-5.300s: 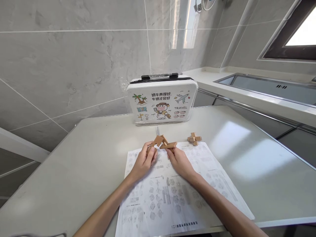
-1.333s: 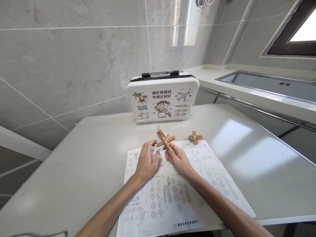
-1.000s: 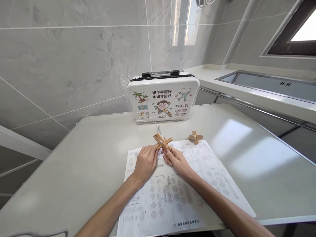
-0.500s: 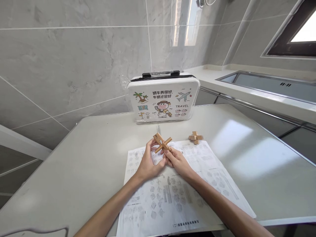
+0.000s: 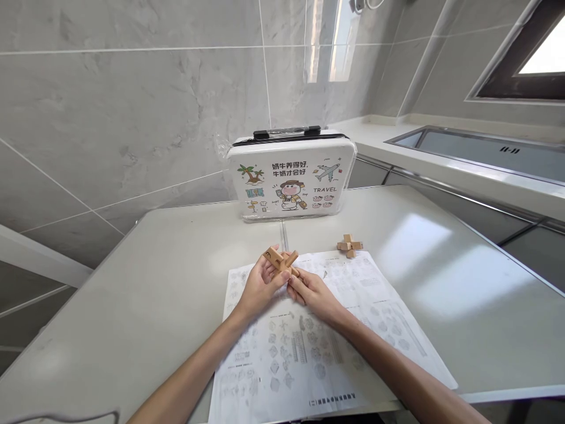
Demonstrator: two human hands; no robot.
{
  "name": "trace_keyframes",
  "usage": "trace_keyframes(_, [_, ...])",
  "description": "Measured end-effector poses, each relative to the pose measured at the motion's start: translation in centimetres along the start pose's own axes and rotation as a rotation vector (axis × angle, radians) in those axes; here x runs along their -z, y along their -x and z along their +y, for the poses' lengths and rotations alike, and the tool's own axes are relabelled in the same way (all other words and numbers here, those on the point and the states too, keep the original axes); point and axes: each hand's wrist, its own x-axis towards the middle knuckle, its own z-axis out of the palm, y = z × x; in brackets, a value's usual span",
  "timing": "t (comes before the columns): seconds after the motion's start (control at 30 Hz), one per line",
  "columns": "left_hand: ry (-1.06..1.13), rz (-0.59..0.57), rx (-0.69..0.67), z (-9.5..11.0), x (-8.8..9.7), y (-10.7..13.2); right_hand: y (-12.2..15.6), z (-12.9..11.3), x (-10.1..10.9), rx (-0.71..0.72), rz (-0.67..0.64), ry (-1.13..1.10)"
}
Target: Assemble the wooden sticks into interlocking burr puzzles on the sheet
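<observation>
Crossed wooden pieces of a burr puzzle (image 5: 274, 257) are held up between both hands over the printed sheet (image 5: 304, 371). My left hand (image 5: 259, 290) is closed round their left side, its thumb pressed on the crossing. My right hand (image 5: 312, 292) pinches the lower right end of the pieces. The fingers cover part of the joint, so how the pieces interlock there is hidden. A second cluster of interlocked wooden pieces (image 5: 350, 245) rests at the sheet's upper right corner, apart from both hands.
A white cartoon-printed case (image 5: 291, 176) in clear plastic stands at the back of the pale table (image 5: 145, 294), near the tiled wall. A counter with a sink (image 5: 477, 150) runs along the right. The sheet carries several small diagrams.
The held wooden pieces have tipped and shifted slightly left and down. My left thumb has come up onto their crossing. The second cluster has stayed put.
</observation>
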Motion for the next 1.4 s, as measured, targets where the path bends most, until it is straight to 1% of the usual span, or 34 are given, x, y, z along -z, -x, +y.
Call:
trace_keyframes(0.13, [-0.016,0.005,-0.010,0.1,0.1,-0.1,-0.1,0.1,0.0,0.000,0.015,-0.019])
trace_keyframes(0.33, [0.007,0.021,-0.009,0.1,0.2,0.0,-0.1,0.1,-0.1,-0.038,-0.007,-0.016])
trace_keyframes(0.63, [0.045,0.038,0.014,0.5,0.1,-0.2,-0.1,0.1,0.0,-0.010,0.035,0.006])
trace_keyframes(0.8, [0.033,0.057,-0.003,0.7,0.6,-0.2,0.0,0.1,-0.2,-0.015,0.023,-0.012])
trace_keyframes(1.0, [0.018,0.020,-0.002,0.5,1.2,-0.3,-0.1,0.4,-0.1,-0.032,0.009,-0.047])
trace_keyframes(1.1, [0.029,0.003,0.009,0.3,1.3,-0.3,-0.3,0.7,0.0,-0.060,0.009,-0.144])
trace_keyframes(1.17, [0.004,0.036,0.021,0.2,1.4,-0.4,-0.5,0.9,0.2,-0.094,0.030,-0.261])
trace_keyframes(1.3, [-0.068,0.139,0.025,0.0,1.4,-0.8,-1.0,1.2,1.2,-0.164,0.161,-0.537])
trace_keyframes(1.4, [-0.107,0.167,-0.004,-0.4,1.5,-1.1,-1.3,1.1,2.3,-0.182,0.257,-0.714])
